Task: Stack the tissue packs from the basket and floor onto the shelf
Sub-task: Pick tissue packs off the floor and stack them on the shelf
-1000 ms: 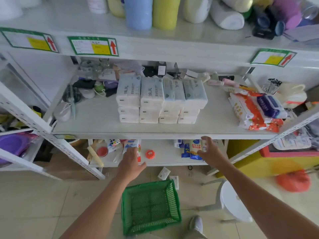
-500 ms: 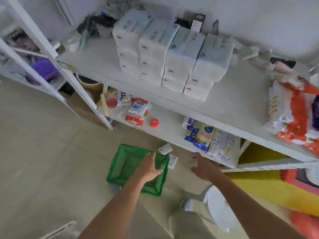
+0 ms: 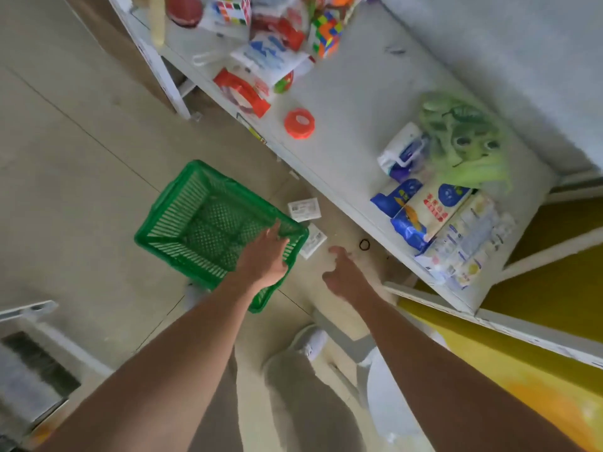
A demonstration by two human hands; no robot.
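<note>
A green plastic basket (image 3: 195,220) stands on the tiled floor, and no packs show inside it. Two small white tissue packs lie on the floor beside its right corner: one (image 3: 304,209) just beyond the rim, the other (image 3: 314,245) partly behind it. My left hand (image 3: 265,258) reaches over the basket's near right corner, fingers extended and holding nothing. My right hand (image 3: 342,277) hovers low over the floor, fingers loose, a short way from the nearer pack. The stacked tissue packs on the upper shelf are out of view.
The bottom shelf (image 3: 352,102) holds an orange tape roll (image 3: 299,123), puzzle cubes (image 3: 326,32), blue and white packets (image 3: 421,210) and a green bag (image 3: 463,138). A black hair tie (image 3: 364,245) lies on the floor. A white stool (image 3: 385,396) stands by my leg.
The view has tilted down from the stacked shelf to the floor. Both hands have dropped from the shelf edge toward the basket and the floor packs.
</note>
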